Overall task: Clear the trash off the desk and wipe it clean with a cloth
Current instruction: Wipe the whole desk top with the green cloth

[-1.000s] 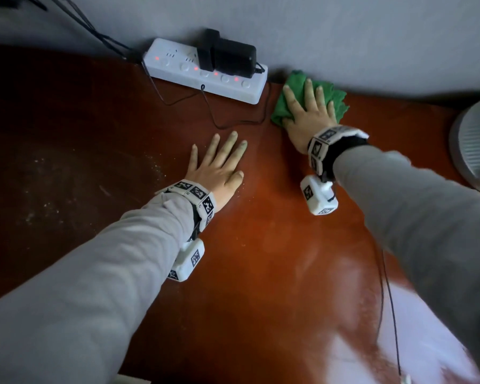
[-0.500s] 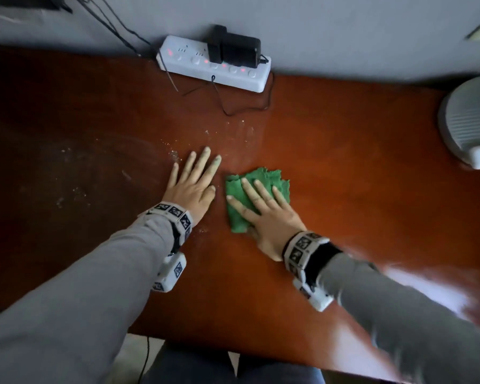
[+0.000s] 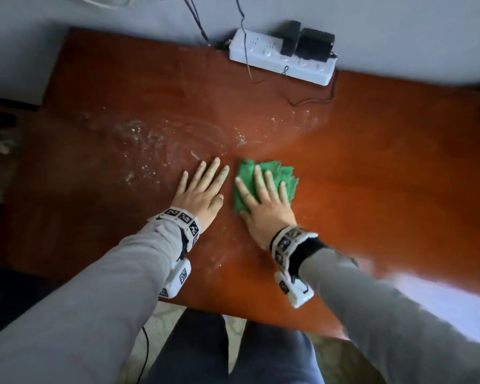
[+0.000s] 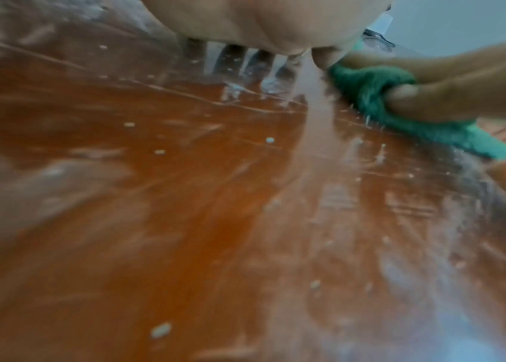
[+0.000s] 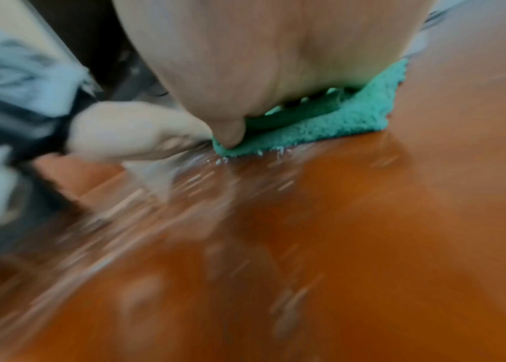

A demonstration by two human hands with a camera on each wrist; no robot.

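Observation:
A crumpled green cloth (image 3: 277,174) lies on the red-brown desk (image 3: 385,167), near its middle. My right hand (image 3: 263,200) presses flat on the cloth with fingers spread. My left hand (image 3: 203,187) rests flat on the bare desk just left of the cloth, fingers straight. White crumbs and dust (image 3: 139,139) are scattered ahead and to the left of my left hand. In the left wrist view the cloth (image 4: 400,105) bunches under the right hand's fingers (image 4: 446,80). The right wrist view shows the cloth (image 5: 338,122) with crumbs at its near edge.
A white power strip (image 3: 280,59) with black adapters sits at the back edge against the wall, and a thin cable (image 3: 311,101) loops onto the desk. The desk's front edge (image 3: 247,314) is just behind my wrists, with my legs below.
My right hand has swept the cloth from the back edge by the power strip toward me, stopping beside my left hand. The left hand has stayed flat on the desk.

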